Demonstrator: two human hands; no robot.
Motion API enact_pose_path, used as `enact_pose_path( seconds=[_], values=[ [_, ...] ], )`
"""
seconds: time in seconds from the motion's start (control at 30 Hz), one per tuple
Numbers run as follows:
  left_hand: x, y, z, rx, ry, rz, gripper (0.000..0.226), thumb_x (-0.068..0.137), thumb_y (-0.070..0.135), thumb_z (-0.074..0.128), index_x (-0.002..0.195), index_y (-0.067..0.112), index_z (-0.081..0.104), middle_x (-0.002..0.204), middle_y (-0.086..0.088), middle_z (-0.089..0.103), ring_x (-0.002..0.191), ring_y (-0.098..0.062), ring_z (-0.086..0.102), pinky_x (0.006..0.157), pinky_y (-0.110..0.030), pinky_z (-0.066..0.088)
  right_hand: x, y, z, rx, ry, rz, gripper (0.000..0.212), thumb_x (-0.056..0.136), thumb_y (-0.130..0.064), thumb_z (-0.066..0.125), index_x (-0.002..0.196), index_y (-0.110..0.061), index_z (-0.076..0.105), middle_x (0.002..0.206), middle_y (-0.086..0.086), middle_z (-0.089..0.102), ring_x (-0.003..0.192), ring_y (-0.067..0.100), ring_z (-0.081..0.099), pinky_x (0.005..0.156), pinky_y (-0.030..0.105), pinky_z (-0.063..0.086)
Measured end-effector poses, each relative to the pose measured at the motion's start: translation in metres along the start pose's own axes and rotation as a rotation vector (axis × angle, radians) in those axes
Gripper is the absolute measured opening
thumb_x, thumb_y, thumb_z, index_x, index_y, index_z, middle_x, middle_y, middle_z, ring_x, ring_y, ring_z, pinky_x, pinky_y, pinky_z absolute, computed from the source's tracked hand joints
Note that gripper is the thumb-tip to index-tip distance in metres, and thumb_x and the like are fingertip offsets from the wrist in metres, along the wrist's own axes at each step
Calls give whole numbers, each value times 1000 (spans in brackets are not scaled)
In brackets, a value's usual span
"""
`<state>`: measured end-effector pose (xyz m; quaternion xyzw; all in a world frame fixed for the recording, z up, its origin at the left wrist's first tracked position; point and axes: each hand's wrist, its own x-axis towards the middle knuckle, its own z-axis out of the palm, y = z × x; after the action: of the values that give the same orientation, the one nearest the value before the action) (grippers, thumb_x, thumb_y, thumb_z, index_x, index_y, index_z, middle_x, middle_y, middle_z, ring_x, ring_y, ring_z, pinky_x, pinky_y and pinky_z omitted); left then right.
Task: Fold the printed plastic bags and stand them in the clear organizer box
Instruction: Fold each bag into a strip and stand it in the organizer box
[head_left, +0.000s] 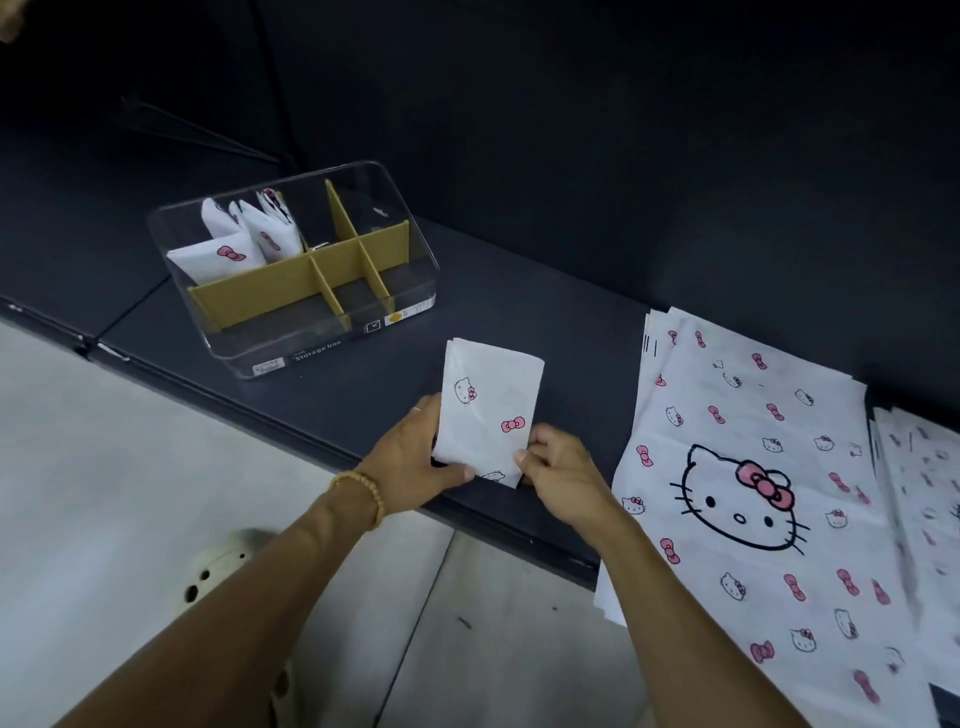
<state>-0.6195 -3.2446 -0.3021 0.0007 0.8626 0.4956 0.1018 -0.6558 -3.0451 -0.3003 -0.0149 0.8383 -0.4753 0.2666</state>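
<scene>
head | left hand (410, 457) + right hand (558, 470) pinch folded bag (488, 410)

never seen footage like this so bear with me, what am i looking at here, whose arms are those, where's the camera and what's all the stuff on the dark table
There is no machine here. One camera sits on a person's head, looking down at their own arms. The left hand and right hand both pinch a folded bag at its near end, above the dark table. Further back stands a clear box with cardboard dividers; a few folded bags already stand in its far left compartment. To the right lies a pile of flat bags, printed with cat faces and pink bows.
</scene>
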Motion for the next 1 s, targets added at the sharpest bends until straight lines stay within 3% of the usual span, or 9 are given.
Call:
enact_pose_path(
  seconds=[0.1,0.27,0.47,0.63,0.7,0.77,0.9,0.93,1.0],
  values=[
    [6,6,-2,-29,-124,-11,53,87,15,71,136,18,51,130,3,47,114,-14,52,100,-27,45,0,1,-1,31,13,20,22,99,-13,50,96,-29,64,92,-19,74,92,9,70,92,38,55],
    [0,1,-1,-145,-141,-91,45,90,18,67,133,13,55,129,2,61,109,-13,60,95,-24,50,-1,2,2,41,39,37,18,100,-15,49,99,-25,63,94,-15,75,91,8,70,88,31,56],
    [2,4,2,-186,-172,-84,40,88,16,68,126,17,56,125,6,63,108,-11,63,85,-18,53,2,-1,1,34,73,56,16,98,-14,50,94,-22,63,89,-13,74,83,0,67,69,11,49],
    [-6,-2,4,-130,-133,-122,44,88,14,69,130,12,56,127,1,62,109,-17,61,94,-32,53,4,0,5,47,115,75,14,98,-14,50,96,-21,62,92,-10,73,86,4,67,67,14,48],
    [-10,-7,5,-40,-81,-129,34,89,18,68,121,10,65,118,-1,66,100,-20,64,90,-35,53,5,1,6,58,123,84,15,98,-14,50,97,-23,62,93,-13,72,86,0,66,67,13,47],
    [-15,-9,6,109,-4,-153,19,91,25,66,100,9,72,103,1,65,85,-18,61,77,-29,51,6,-1,7,58,128,93,16,98,-14,50,98,-25,62,92,-15,72,84,-2,67,65,11,47],
    [-19,-6,12,395,103,-246,36,91,39,61,60,20,56,72,7,54,65,-13,51,55,-22,35,10,-3,13,54,196,135,7,90,-21,58,88,-25,64,76,-15,70,73,1,66,58,13,46],
    [-20,-5,14,434,127,-269,39,90,40,61,58,20,53,69,8,53,63,-13,50,51,-21,32,10,-5,15,46,221,135,12,89,-30,62,79,-22,63,68,-15,67,64,0,63,54,13,42],
    [-22,-3,19,452,160,-318,33,87,42,63,64,19,60,69,9,55,62,-11,52,48,-19,31,13,-6,19,-4,255,115,43,89,-44,65,62,-14,51,51,-12,51,47,4,48,46,13,35]
  ],
)
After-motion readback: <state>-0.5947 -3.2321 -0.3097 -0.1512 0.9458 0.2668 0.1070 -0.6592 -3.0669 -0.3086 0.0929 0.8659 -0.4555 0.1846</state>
